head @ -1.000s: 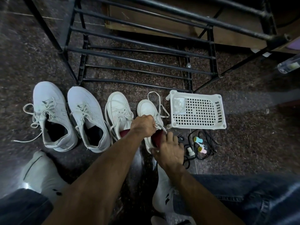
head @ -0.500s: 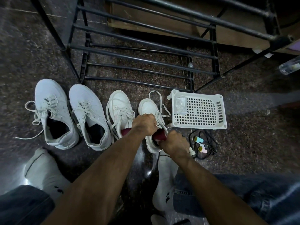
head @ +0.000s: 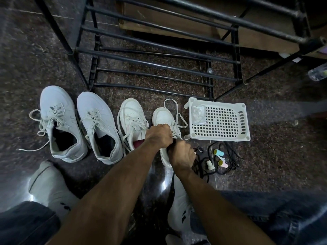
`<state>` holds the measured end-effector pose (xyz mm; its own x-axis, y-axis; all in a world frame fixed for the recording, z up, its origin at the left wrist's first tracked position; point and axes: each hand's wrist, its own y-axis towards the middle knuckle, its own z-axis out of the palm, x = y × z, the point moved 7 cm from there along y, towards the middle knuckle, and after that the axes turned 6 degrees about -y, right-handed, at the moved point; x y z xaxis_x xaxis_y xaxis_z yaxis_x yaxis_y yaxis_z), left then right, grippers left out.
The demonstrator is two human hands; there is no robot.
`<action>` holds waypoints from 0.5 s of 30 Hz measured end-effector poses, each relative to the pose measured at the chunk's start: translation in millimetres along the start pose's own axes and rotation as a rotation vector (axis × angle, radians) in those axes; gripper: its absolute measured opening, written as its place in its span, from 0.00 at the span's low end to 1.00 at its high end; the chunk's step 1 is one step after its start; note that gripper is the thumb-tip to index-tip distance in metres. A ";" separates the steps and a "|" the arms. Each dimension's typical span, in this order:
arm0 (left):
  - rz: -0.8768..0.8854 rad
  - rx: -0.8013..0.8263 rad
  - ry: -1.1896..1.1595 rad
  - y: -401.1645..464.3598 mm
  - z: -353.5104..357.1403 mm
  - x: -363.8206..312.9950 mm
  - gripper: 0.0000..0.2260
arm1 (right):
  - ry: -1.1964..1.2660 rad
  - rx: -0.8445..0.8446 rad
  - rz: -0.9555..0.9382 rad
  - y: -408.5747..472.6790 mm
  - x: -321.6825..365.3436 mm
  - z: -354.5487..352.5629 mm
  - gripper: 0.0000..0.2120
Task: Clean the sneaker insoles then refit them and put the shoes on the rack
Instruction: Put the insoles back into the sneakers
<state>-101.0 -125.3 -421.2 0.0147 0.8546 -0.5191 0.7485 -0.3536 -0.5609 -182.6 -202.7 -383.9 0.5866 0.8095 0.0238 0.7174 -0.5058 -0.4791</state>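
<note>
On the floor before the rack, the sneaker points toe-first toward it; left hand and right hand curl around its opening.

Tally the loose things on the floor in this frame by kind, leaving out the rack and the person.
White sneakers: 4 (far left, second, third, fourth)
White basket: 1
Small coloured caps or tubes beside the black cords: 3 (teal, pink, white)
Clear bottle at the right edge: 1
Total: 9
</note>
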 end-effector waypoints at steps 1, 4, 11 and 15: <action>0.001 0.004 0.002 -0.3 -0.4 0.1 0.10 | 0.007 -0.001 0.006 1.2 0.6 -2.0 0.12; -0.007 0.018 0.006 -0.9 -0.8 1.0 0.09 | 0.113 0.060 0.066 2.1 -11.8 -2.6 0.19; 0.006 0.018 0.001 -4.3 -1.0 -1.7 0.09 | 0.564 0.254 0.240 1.4 -28.6 19.8 0.09; 0.027 -0.014 0.000 -8.1 -2.9 2.9 0.08 | 0.729 0.222 0.312 13.2 -30.0 56.1 0.11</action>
<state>-105.2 -118.8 -416.3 0.0352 0.8447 -0.5341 0.7570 -0.3714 -0.5376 -211.8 -216.9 -440.1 0.8985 0.2061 0.3875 0.4344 -0.5431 -0.7186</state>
